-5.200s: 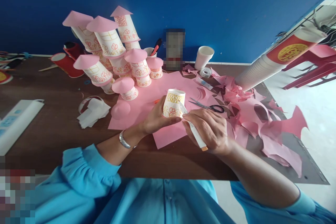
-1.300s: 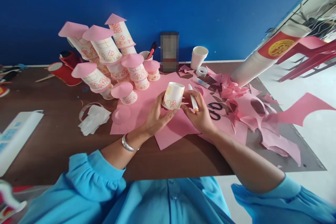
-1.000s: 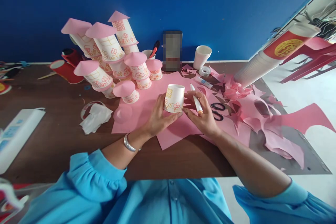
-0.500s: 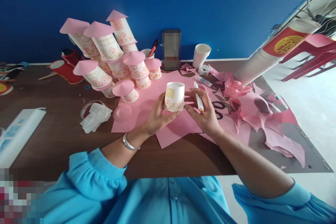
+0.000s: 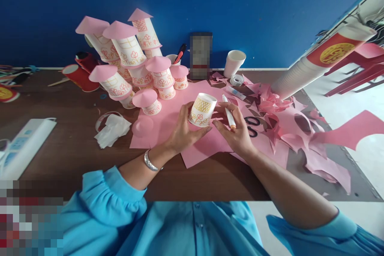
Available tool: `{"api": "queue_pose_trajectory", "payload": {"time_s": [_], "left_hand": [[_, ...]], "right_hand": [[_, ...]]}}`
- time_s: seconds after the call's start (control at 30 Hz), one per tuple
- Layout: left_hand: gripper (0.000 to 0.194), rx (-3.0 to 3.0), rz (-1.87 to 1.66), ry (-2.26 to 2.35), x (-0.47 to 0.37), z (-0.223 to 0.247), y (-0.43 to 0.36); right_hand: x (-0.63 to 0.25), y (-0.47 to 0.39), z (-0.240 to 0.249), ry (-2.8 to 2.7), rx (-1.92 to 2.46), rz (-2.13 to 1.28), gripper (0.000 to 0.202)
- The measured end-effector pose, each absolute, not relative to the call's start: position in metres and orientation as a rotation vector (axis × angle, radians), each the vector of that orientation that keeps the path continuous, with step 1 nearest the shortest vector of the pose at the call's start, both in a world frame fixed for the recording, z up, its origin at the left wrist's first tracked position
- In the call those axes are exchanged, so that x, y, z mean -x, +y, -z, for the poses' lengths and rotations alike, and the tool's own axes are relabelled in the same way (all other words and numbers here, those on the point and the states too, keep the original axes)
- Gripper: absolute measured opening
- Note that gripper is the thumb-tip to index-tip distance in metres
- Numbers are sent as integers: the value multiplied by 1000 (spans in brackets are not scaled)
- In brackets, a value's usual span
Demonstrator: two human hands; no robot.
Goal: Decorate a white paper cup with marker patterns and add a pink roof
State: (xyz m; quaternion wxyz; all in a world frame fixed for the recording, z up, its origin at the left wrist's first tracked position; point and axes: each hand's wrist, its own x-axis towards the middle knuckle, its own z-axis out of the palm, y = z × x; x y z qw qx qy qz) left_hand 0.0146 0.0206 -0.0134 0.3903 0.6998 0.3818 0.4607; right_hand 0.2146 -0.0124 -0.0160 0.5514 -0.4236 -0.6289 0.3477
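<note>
A white paper cup (image 5: 204,109), drawn with a yellow lattice window and orange flowers, is held tilted above the pink paper (image 5: 207,144). My left hand (image 5: 186,130) wraps around its left side, thumb underneath in front. A white marker (image 5: 229,112) is gripped in my right hand (image 5: 235,128), its orange end pointing down toward me. That hand's thumb and fingertips are close to the cup's right side; whether they touch it I cannot tell. Left of the cup stand several decorated paper-cup towers (image 5: 129,52) with pink cone roofs. Black scissor handles (image 5: 252,126) lie right of my right hand.
Pink paper scraps (image 5: 294,128) cover the right side, one hanging past the table edge. A tall stack of cups (image 5: 318,64) leans there. Behind are a white cup (image 5: 235,63), a tape roll (image 5: 237,80) and a phone-like object (image 5: 201,56). At left lie tissue (image 5: 112,130) and a power strip (image 5: 28,144).
My left hand has turned and tilted the cup, so more of its yellow window faces me. At the right edge, a pink scrap now sticks out farther over the floor. The view has shifted slightly.
</note>
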Motion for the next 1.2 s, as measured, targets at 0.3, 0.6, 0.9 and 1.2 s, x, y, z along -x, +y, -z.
{"api": "queue_pose_trajectory", "payload": {"time_s": [0.3, 0.6, 0.9, 1.2], "left_hand": [[67, -1743, -1043, 713, -14, 10, 20], [48, -1344, -951, 532, -10, 10, 21], [34, -804, -974, 481, -15, 5, 23], [32, -693, -995, 441, -15, 8, 28]], "right_hand": [[-215, -14, 11, -1449, 1062, -839, 44], [-216, -13, 7, -1489, 1016, -709, 43], [-221, -23, -13, -1531, 969, -342, 30], [-216, -51, -46, -1873, 793, -8, 24]]}}
